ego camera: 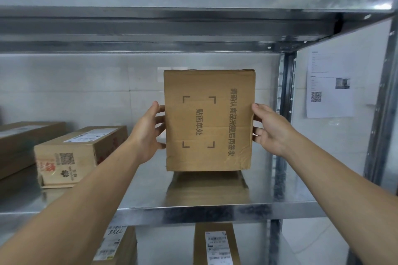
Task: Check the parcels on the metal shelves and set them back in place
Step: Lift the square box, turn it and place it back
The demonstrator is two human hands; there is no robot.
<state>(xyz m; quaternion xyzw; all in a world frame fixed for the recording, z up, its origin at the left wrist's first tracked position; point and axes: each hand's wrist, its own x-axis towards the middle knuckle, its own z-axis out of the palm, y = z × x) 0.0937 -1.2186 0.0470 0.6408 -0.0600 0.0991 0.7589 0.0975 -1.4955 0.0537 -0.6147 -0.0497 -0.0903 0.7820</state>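
Metal shelf [215, 208], galvanised, middle tier of the rack.
- Left end: long flat carton [25, 135], partly out of view.
- Just beside it, nearer the front edge: printed carton [71, 157], white label on top, QR code on its end.
- Towards the right end: tall plain carton [207, 120], upright, printed face forward; contact with the surface uncertain.

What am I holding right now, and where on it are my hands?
A cardboard box, held by its two sides: the left hand grips its left side, the right hand its right side, about halfway up.
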